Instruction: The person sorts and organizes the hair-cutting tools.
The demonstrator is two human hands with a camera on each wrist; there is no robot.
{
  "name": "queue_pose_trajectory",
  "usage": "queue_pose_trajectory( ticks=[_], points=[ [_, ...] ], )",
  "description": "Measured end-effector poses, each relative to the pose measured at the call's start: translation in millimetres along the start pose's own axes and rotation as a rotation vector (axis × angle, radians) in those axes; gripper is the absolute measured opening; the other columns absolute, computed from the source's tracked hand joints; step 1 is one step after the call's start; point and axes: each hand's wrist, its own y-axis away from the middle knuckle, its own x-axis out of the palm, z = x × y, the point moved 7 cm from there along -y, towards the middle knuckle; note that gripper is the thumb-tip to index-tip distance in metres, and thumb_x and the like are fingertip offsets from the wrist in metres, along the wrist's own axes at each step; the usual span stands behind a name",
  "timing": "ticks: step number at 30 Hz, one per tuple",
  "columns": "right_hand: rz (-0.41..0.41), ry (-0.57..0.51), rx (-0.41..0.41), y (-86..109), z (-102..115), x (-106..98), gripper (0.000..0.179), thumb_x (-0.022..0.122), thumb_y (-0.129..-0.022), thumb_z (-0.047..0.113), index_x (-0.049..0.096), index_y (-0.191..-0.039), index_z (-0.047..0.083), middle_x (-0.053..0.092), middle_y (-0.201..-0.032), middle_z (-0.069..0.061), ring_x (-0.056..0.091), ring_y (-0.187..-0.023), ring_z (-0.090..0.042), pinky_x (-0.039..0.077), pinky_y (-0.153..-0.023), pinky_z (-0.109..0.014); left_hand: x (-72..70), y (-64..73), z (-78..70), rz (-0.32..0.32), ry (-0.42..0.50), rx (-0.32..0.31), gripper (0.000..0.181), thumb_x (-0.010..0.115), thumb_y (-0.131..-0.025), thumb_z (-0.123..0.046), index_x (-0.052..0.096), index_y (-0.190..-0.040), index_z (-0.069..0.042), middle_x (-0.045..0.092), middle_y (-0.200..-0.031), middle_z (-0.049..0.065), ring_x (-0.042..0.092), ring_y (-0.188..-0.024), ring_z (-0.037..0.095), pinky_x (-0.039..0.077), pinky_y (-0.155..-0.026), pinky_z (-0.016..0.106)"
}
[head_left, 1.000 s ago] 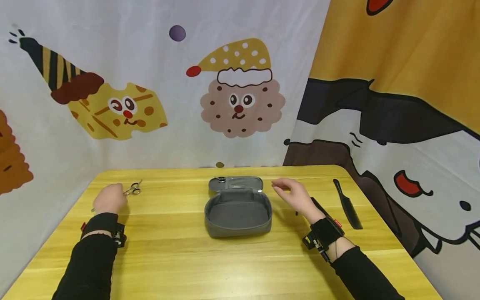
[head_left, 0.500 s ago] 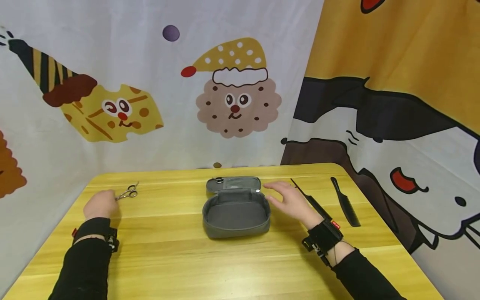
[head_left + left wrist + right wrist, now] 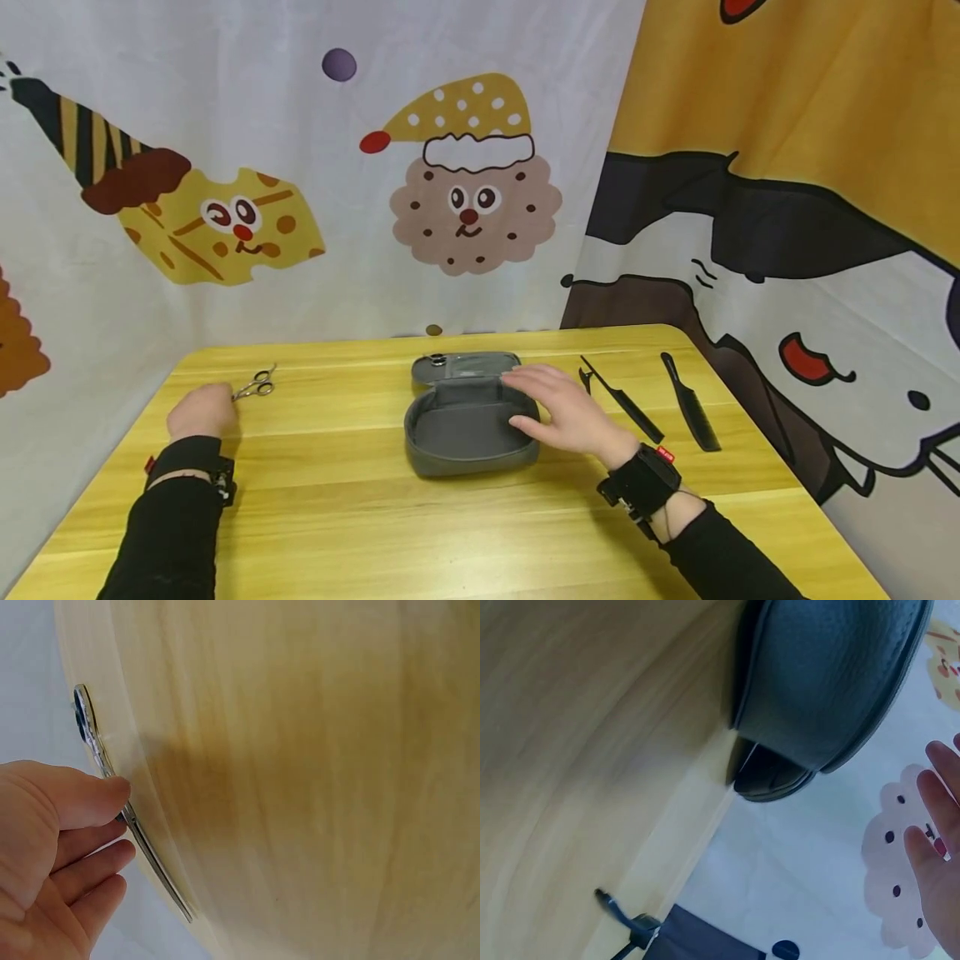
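By the gray case (image 3: 472,467), the right grip (image 3: 570,415), loose, has shifted leftward; the left grip (image 3: 201,411) pinches scissors (image 3: 136,825).

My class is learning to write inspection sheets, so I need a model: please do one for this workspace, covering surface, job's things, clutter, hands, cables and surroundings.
Surface: wood-grain table; glare near the front.
Job's things: scissors, pinched; grey case, upright, lid open. Metal loops at the lid are too small to identify.
Clutter: pointed comb, handled comb and clip, all lying right of the case.
Hands: left hand pinches the scissors; right hand, fingers extended, holds nothing, by the case's right side.
Cables: nothing seen.
Surroundings: cartoon-print backdrop behind the table and at both sides.
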Motion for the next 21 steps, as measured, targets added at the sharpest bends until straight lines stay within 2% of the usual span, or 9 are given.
queue_pose_trajectory(
  ticks=[6, 13, 17, 21],
  points=[
    [0.013, 0.012, -0.074, -2.6, 13, 3, 0.056, 0.06, -0.099, 0.042, 0.053, -0.142, 0.007, 0.054, -0.142, -0.008, 0.045, -0.134, -0.028, 0.031, -0.114, -0.048, 1.3, -1.1, -3.6, 0.002, -0.027, 0.018, 0.013, 0.051, -0.09, 0.002, 0.064, -0.09, 0.006, 0.063, -0.091, 0.031, 0.061, -0.08, 0.048, 0.05, -0.055, 0.057],
    [0.013, 0.01, -0.134, -4.6, 23, 9, 0.057, 0.054, -0.1, 0.046, 0.054, -0.142, 0.007, 0.053, -0.143, -0.007, 0.045, -0.134, -0.026, 0.029, -0.115, -0.044, 1.0, -3.9, -7.3, -0.005, -0.063, 0.047, 0.012, 0.054, -0.092, 0.0, 0.065, -0.09, 0.004, 0.063, -0.091, 0.03, 0.062, -0.077, 0.046, 0.05, -0.053, 0.055],
    [0.008, 0.013, -0.154, -5.4, 27, 11, 0.056, 0.054, -0.1, 0.047, 0.054, -0.141, 0.008, 0.054, -0.143, -0.007, 0.046, -0.134, -0.025, 0.029, -0.115, -0.044, 2.0, -4.4, -6.5, 0.016, -0.046, 0.032, 0.012, 0.055, -0.093, -0.001, 0.064, -0.096, 0.005, 0.062, -0.095, 0.032, 0.061, -0.08, 0.047, 0.05, -0.055, 0.055],
    [0.008, 0.006, -0.161, -5.6, 29, 12, 0.056, 0.053, -0.101, 0.048, 0.055, -0.14, 0.008, 0.055, -0.141, -0.008, 0.046, -0.133, -0.026, 0.03, -0.114, -0.047, 4.5, -5.5, -4.6, 0.035, -0.031, 0.01, 0.011, 0.054, -0.093, 0.0, 0.063, -0.096, 0.006, 0.061, -0.096, 0.033, 0.061, -0.082, 0.049, 0.051, -0.057, 0.056]
  ],
)
